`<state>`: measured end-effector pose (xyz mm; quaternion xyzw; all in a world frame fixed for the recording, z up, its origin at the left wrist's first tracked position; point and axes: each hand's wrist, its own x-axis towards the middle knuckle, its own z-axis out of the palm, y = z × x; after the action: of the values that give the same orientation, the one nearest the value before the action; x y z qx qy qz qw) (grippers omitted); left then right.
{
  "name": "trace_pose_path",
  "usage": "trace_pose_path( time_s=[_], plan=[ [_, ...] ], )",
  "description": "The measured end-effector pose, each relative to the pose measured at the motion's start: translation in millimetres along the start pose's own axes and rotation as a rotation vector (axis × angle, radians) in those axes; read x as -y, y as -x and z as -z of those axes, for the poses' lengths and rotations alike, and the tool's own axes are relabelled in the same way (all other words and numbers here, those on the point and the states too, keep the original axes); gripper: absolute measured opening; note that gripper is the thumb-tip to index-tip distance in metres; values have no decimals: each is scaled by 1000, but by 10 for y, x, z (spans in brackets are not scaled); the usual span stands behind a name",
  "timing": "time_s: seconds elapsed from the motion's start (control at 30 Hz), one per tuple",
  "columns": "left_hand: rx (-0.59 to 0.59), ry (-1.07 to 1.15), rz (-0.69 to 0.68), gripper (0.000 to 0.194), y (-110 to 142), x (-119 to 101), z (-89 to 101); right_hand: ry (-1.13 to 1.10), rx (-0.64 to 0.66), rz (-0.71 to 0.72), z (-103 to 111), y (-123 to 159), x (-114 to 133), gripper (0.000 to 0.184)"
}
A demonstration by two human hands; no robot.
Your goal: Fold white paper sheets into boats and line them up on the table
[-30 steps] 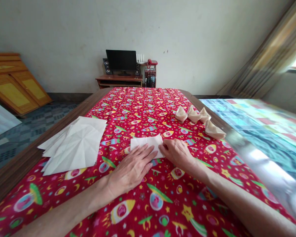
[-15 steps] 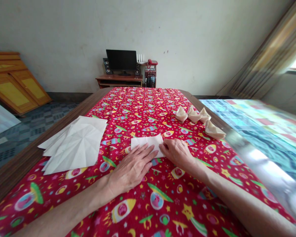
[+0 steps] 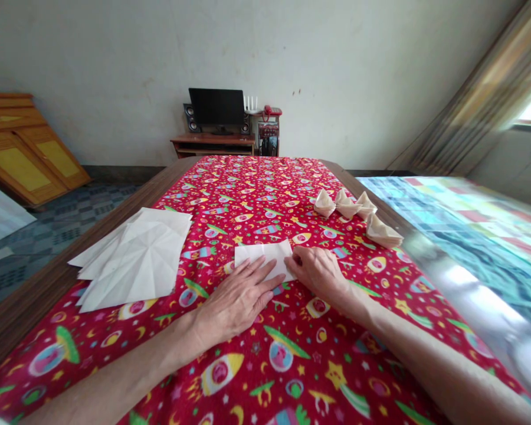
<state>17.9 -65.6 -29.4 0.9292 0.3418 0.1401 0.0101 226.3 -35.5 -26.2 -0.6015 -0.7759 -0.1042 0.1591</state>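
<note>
A folded white sheet of paper (image 3: pixel 272 252) lies on the red patterned cloth (image 3: pixel 265 203). My left hand (image 3: pixel 243 289) rests flat across its near left part, fingers stretched out and pressing on it. At the sheet's right edge, my right hand (image 3: pixel 317 270) has its fingers curled in and pinches the corner. Part of the sheet is hidden under both hands. To the left is a loose stack of creased white paper sheets (image 3: pixel 144 260). Several folded paper shapes (image 3: pixel 383 231) stand at the right, beyond my right hand.
The cloth covers a long brown wooden table (image 3: pixel 88 242). Beyond its far end are a monitor (image 3: pixel 216 107), speakers and a red telephone (image 3: pixel 272 111). A bed with a checked cover (image 3: pixel 469 212) is on the right. A wooden cabinet (image 3: pixel 30 147) stands at the left.
Almost nothing differs. Both hands stay in place on the folded sheet, and the whole view has shifted very slightly.
</note>
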Motion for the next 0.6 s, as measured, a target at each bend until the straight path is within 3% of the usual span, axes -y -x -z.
trace_pose_path(
  time_s=[0.17,0.27,0.33,0.47,0.6],
  plan=[
    [28,-24,-2,40,-15,-13,35,-36,-100,173,108,77,75,24],
    [13,-17,-19,38,-16,-18,39,-167,-67,437,153,213,165,34],
    [6,-20,-16,37,-12,-20,40,-234,4,537,165,320,201,37],
    [46,-32,-26,41,4,-7,60,-230,121,508,203,483,151,57],
    [98,-20,-51,46,57,40,106,-199,202,495,245,553,22,59]
  ],
)
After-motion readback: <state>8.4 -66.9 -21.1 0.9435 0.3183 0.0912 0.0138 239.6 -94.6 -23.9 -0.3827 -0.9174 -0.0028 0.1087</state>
